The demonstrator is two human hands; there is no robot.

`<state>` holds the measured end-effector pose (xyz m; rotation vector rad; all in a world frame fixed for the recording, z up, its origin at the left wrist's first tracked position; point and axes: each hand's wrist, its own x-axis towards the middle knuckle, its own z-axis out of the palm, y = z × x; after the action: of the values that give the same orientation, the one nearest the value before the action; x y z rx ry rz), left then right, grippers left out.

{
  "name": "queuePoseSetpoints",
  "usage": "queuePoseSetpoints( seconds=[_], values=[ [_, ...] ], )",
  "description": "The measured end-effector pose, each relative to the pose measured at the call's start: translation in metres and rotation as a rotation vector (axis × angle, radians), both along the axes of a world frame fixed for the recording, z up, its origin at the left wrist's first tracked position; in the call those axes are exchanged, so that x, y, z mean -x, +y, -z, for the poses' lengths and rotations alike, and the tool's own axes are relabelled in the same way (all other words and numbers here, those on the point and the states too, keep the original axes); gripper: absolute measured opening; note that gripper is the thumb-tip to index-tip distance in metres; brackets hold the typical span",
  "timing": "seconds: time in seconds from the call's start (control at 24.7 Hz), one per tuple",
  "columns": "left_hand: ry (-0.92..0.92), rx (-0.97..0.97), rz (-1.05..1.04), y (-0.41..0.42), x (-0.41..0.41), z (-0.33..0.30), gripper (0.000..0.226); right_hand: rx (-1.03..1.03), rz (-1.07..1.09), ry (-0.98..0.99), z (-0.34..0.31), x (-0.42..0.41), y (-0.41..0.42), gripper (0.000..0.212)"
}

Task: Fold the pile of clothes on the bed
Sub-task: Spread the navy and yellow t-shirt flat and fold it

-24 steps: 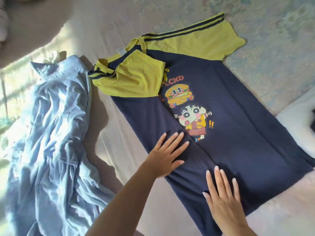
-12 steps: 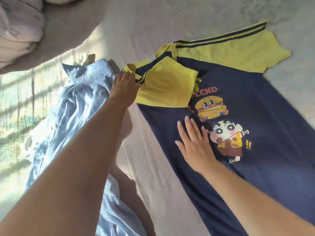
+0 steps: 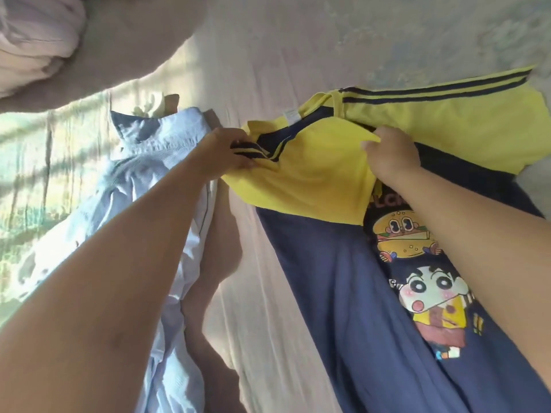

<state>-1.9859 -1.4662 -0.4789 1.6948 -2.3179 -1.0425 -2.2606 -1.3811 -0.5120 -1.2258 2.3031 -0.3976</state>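
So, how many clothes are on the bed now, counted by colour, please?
Navy and yellow T-shirt: 1, held at its folded sleeve by the left hand and the right hand
Light blue shirt: 1
Pale bundle at the top left: cannot tell if it is clothing, not counted
Total: 2

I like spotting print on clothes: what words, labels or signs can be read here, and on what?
"LC", then letters hidden by the right hand's wrist: printed above the burger cartoon on the navy T-shirt.
"!!": beside the cartoon boy.
White neck tag: too small to read.
Light blue shirt: no text visible.
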Motion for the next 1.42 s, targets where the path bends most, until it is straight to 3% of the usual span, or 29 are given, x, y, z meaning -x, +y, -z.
queuePoseSetpoints(
  seconds=[0.08, 0.16, 0.32, 0.45, 0.49, 0.57, 0.61, 0.69, 0.81, 0.97, 1.09, 1.18, 1.26, 1.3, 1.42],
  values=[
    [-0.268, 0.040, -0.016, -0.008, 0.003, 0.013, 0.035, 0.022, 0.000, 0.107, 0.010, 0.004, 0.015, 0.027],
    [-0.514, 0.072, -0.005, -0.010, 0.011, 0.032, 0.037, -0.044, -0.038, 0.062, 0.019, 0.006, 0.025, 0.020],
    [-0.753, 0.195, -0.004, -0.010, 0.026, 0.055, 0.034, -0.080, -0.125, 0.056, 0.027, 0.010, 0.022, 0.023],
    [-0.927, 0.168, -0.016, -0.006, 0.036, 0.055, 0.052, -0.149, -0.100, -0.013, 0.025, 0.010, 0.016, 0.029],
    [-0.913, 0.236, -0.024, -0.001, 0.039, 0.055, 0.052, -0.157, -0.116, 0.057, 0.021, 0.004, 0.020, 0.037],
    [-0.689, 0.440, -0.009, 0.023, 0.048, 0.057, 0.051, 0.008, -0.257, 0.372, 0.018, -0.027, 0.042, 0.058],
    [-0.565, 0.510, 0.034, 0.039, 0.052, 0.060, 0.054, 0.105, -0.368, 0.429, 0.016, -0.049, 0.059, 0.063],
    [-0.488, 0.429, 0.141, 0.069, 0.059, 0.067, 0.060, 0.106, -0.563, 0.415, 0.022, -0.092, 0.105, 0.067],
    [-0.551, 0.306, 0.180, 0.077, 0.057, 0.087, 0.060, -0.065, -0.629, 0.430, 0.053, -0.110, 0.146, 0.068],
    [-0.631, 0.265, 0.227, 0.062, 0.060, 0.095, 0.059, -0.032, -0.596, 0.465, 0.059, -0.104, 0.133, 0.069],
    [-0.758, 0.314, 0.228, 0.074, 0.072, 0.075, 0.058, 0.019, -0.522, 0.425, 0.049, -0.122, 0.188, 0.073],
    [-0.545, 0.454, 0.379, 0.123, 0.073, 0.065, 0.061, -0.003, -0.546, 0.377, 0.042, -0.140, 0.267, 0.078],
    [-0.239, 0.546, 0.706, 0.213, 0.058, 0.068, 0.063, -0.056, -0.546, 0.371, 0.037, -0.146, 0.347, 0.075],
    [-0.170, 0.573, 0.864, 0.258, 0.047, 0.067, 0.066, -0.099, -0.500, 0.361, 0.032, -0.143, 0.376, 0.069],
    [-0.219, 0.555, 1.128, 0.328, 0.030, 0.067, 0.074, -0.280, -0.408, 0.380, 0.018, -0.134, 0.427, 0.059]
  ],
)
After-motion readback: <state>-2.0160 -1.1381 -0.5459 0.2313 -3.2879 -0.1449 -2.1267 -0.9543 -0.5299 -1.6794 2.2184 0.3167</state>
